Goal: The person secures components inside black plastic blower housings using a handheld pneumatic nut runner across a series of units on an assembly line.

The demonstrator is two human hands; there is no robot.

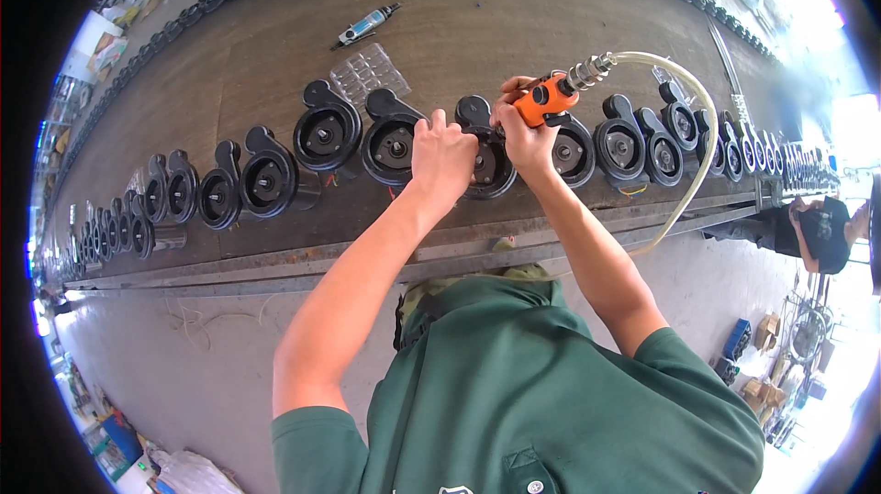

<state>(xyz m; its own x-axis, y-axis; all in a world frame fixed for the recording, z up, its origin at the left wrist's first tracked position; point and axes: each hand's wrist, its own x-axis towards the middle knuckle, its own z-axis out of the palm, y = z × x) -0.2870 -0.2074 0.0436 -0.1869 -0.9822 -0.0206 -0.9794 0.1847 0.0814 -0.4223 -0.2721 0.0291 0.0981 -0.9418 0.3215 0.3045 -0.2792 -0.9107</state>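
My right hand (pixel 525 132) is wrapped round an orange air screwdriver (pixel 548 99), whose metal coupling runs into a clear hose (pixel 702 95). The tool's working end is hidden by the hand, above a black round motor housing (pixel 491 173) with a side spout. At that same housing's left side is my left hand (pixel 444 156), its fingers bent and pressed together; what they hold, if anything, is hidden. Another black housing (pixel 390 147) stands just left of my left hand, and one more (pixel 574 153) is right of my right hand.
Several more black housings (pixel 268 180) line the workbench (pixel 440 26) both ways. Beyond my hands lie a clear plastic compartment tray (pixel 370 72) and a blue-grey air tool (pixel 367 26). A metal rail edges the bench near me. Another person (pixel 819 233) is at the far right.
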